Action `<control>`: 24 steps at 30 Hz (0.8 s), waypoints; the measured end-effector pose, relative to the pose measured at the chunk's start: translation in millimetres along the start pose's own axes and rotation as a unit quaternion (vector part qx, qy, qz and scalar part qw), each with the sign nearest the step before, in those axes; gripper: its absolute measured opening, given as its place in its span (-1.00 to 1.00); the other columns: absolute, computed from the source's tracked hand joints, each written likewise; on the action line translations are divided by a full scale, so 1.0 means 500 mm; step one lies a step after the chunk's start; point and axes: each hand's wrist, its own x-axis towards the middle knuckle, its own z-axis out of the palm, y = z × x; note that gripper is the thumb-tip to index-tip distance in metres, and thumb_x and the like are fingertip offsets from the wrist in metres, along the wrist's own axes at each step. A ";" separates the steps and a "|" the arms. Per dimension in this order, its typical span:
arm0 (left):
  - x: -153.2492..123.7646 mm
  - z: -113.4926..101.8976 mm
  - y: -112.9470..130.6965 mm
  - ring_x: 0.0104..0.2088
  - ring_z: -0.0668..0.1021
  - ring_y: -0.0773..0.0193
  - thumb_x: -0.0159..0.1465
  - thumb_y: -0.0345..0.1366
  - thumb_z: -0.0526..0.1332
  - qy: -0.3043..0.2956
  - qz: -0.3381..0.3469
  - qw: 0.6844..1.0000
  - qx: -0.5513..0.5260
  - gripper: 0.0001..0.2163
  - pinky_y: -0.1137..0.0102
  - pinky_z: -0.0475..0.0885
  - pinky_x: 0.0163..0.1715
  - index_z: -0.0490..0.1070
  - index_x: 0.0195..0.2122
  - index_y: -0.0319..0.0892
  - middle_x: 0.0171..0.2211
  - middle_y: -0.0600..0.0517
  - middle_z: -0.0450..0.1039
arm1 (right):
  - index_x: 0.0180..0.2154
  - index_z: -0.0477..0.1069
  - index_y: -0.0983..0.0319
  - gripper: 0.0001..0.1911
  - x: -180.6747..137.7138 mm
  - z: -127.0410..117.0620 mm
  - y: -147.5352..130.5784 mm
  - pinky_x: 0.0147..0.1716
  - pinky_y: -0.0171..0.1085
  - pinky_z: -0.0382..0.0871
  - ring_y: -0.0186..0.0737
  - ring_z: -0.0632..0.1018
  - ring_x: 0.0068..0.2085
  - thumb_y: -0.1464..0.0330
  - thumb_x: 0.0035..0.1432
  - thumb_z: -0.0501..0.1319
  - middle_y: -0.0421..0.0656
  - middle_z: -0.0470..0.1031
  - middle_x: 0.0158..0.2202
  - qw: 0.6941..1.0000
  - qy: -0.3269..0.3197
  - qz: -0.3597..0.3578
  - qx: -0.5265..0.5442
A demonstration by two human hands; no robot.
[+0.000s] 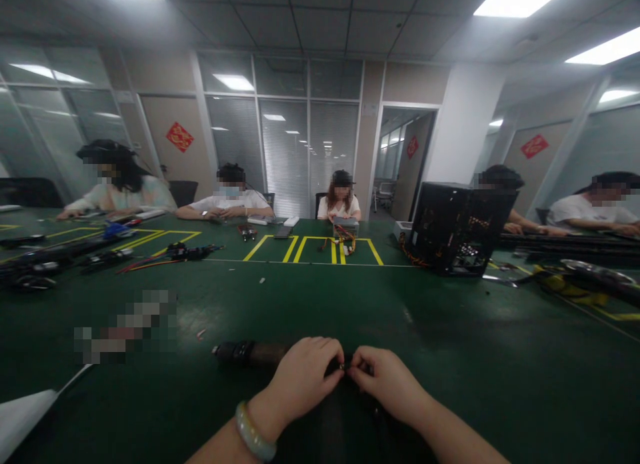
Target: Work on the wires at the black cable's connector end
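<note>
My left hand (309, 372) and my right hand (384, 379) meet over the near part of the green table (200, 397). The fingers of both are pinched together, nearly fingertip to fingertip. A tiny, partly shiny piece shows between them, too small to name. Behind my left hand lies a dark, rod-shaped tool (257, 353), its narrow metal tip pointing left; my hands cover its right part. Whether my left palm touches it, I cannot tell. Something thin and dark, perhaps a cord, shows faintly below my right hand. A pale bangle (253, 432) circles my left wrist.
A black computer case (457, 229) stands at the right. Cables and dark parts (175, 252) lie at the left, with a computer power supply (346, 225) across the table. Several people sit around it. A white sheet-like thing (25, 417) is at the lower left.
</note>
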 end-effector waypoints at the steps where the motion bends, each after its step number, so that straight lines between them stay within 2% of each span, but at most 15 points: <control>1: 0.000 0.000 0.000 -0.21 0.46 0.22 0.23 -0.35 0.23 -0.001 0.002 1.000 -0.001 -0.90 0.31 0.26 -0.18 0.35 -0.24 -0.08 -0.27 0.12 0.44 | -0.36 0.45 0.19 -0.92 0.000 0.000 0.000 -0.53 -0.43 0.12 -0.35 0.46 -0.49 0.36 0.18 0.21 -0.29 0.49 -0.52 1.000 -0.001 0.000 0.001; 10: 0.001 -0.003 0.001 -0.21 0.46 0.22 0.25 -0.33 0.21 -0.004 0.006 1.000 0.002 -0.91 0.31 0.28 -0.17 0.37 -0.22 -0.09 -0.26 0.09 0.44 | -0.37 0.45 0.20 -0.92 -0.002 -0.004 -0.008 -0.51 -0.42 0.15 -0.34 0.48 -0.48 0.37 0.18 0.21 -0.28 0.49 -0.51 1.000 -0.004 0.005 0.007; 16: 0.000 0.000 -0.001 -0.20 0.46 0.19 0.23 -0.23 0.28 -0.004 -0.002 1.000 0.001 -0.85 0.30 0.28 -0.16 0.37 -0.21 -0.08 -0.26 0.10 0.44 | -0.36 0.45 0.20 -0.92 -0.002 -0.001 -0.007 -0.52 -0.42 0.15 -0.34 0.48 -0.48 0.38 0.19 0.20 -0.29 0.49 -0.52 1.000 -0.009 0.013 0.013; 24: 0.003 -0.006 0.004 -0.20 0.46 0.21 0.27 -0.34 0.20 -0.009 0.008 1.000 0.005 -0.95 0.31 0.28 -0.18 0.38 -0.24 -0.10 -0.25 0.09 0.45 | -0.37 0.46 0.20 -0.92 0.001 -0.001 -0.006 -0.52 -0.42 0.11 -0.35 0.45 -0.49 0.39 0.18 0.21 -0.30 0.48 -0.52 1.000 -0.001 0.004 -0.006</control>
